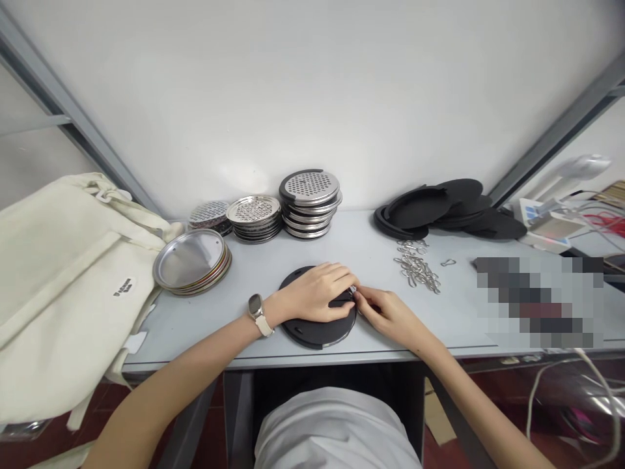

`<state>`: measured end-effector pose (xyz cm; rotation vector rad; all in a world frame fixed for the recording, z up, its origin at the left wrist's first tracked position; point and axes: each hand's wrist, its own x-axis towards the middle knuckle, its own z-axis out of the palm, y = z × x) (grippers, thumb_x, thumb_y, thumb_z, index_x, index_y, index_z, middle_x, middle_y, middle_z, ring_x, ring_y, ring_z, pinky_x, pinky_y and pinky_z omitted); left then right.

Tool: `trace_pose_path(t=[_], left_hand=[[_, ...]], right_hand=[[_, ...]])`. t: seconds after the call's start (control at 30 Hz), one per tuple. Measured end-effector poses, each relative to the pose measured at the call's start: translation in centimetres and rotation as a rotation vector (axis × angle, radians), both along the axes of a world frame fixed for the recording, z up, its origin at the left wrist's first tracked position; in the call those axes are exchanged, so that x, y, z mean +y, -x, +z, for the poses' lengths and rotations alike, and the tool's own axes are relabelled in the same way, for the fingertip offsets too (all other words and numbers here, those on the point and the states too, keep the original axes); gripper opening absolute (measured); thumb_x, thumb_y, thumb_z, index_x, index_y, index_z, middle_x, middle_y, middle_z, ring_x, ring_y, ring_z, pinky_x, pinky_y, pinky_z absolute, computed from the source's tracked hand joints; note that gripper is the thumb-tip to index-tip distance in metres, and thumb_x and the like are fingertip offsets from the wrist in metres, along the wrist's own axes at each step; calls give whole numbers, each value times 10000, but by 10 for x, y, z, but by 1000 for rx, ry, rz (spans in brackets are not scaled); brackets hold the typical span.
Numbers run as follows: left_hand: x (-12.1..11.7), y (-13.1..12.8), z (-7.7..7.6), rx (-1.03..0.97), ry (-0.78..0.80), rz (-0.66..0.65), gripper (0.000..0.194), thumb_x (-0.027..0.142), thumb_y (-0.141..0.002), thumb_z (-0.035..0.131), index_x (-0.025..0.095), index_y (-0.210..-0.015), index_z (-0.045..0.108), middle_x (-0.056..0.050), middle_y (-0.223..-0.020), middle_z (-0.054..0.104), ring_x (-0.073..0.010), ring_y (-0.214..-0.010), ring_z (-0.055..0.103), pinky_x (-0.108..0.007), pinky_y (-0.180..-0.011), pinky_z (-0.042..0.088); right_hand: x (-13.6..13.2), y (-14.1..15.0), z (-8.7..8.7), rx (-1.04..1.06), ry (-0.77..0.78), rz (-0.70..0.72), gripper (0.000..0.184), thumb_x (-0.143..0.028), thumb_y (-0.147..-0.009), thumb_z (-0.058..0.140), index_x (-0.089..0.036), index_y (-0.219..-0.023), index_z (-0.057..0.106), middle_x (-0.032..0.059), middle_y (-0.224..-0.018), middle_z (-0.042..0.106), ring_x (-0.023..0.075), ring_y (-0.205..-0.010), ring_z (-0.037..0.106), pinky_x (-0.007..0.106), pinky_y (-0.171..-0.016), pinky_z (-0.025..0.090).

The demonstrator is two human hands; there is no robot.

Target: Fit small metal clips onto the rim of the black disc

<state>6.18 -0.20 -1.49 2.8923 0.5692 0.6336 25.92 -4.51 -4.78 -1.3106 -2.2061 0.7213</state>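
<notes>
A black round disc [312, 335] lies flat near the table's front edge, with a bit of shiny metal showing at its lower right rim. Across its top rests my left hand [322, 293], thumb apart and fingers bent over toward the right rim, holding the disc down. My right hand [385, 316] pinches a small metal clip [352, 290] at that rim, where both hands' fingertips meet. The clip is mostly covered by fingers. Similar loose metal clips [417, 268] lie in a pile up and to the right, with a single clip [448, 262] apart from them.
Behind the hands stand stacks of perforated metal discs [254, 212] and a taller stack with a dark rim piece [311, 189]. Plain metal lids [190, 260] are stacked left, beside a cream backpack [73, 293]. Black discs [439, 202] overlap at back right, near a power strip [544, 225].
</notes>
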Motion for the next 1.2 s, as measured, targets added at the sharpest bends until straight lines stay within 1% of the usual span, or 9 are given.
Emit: trace_pose_path(t=[0.1, 0.33, 0.5, 0.63, 0.87, 1.0, 1.2], left_hand=[[0, 0, 0, -8, -10, 15, 187, 218, -837, 505, 138, -1004, 536, -91, -937, 585, -226, -899, 528, -357, -847, 429], [1, 1, 0, -43, 58, -35, 176, 181, -853, 494, 136, -1014, 545, -85, -940, 600, -207, -907, 543, -329, -864, 432], [1, 2, 0, -65, 145, -87, 208, 148, -858, 475, 130, -1048, 555, -97, -961, 609, -200, -919, 563, -308, -855, 446], [2, 2, 0, -123, 212, -111, 231, 120, -844, 487, 146, -1062, 562, -92, -999, 638, -201, -955, 581, -320, -902, 437], [3, 2, 0, -141, 295, -109, 244, 115, -841, 489, 163, -1066, 568, -79, -1028, 655, -184, -951, 605, -305, -880, 453], [2, 2, -1, -148, 341, -91, 276, 127, -840, 504, 177, -1108, 549, -73, -1032, 654, -176, -914, 616, -295, -850, 466], [0, 2, -1, -157, 359, -61, 304, 121, -831, 518, 181, -1129, 527, -66, -1026, 647, -167, -889, 615, -282, -834, 472]], right_hand=[[0, 0, 0, -7, 3, 1, 311, -336, -959, 312, -190, -734, 469, -20, -622, 501, 116, -554, 434, 233, -568, 336], [0, 0, 0, -2, 11, -3, 338, -342, -951, 329, -183, -683, 460, -30, -583, 460, 107, -538, 399, 227, -539, 309], [-1, 0, 3, 4, 17, 3, 337, -338, -952, 332, -179, -703, 494, -13, -612, 519, 115, -550, 433, 229, -539, 312], [-2, 0, 4, -5, 16, 7, 345, -341, -956, 326, -179, -710, 505, -6, -618, 540, 121, -552, 450, 233, -553, 327], [-2, 0, 3, 4, 8, 6, 371, -365, -958, 318, -174, -744, 554, 4, -628, 568, 130, -552, 483, 240, -545, 341], [-1, 1, 2, 6, -6, -7, 370, -362, -950, 333, -172, -749, 579, 11, -630, 586, 134, -548, 495, 241, -537, 350], [0, 0, 0, -8, -9, -15, 365, -357, -953, 331, -175, -735, 558, 3, -611, 565, 130, -539, 494, 237, -543, 354]])
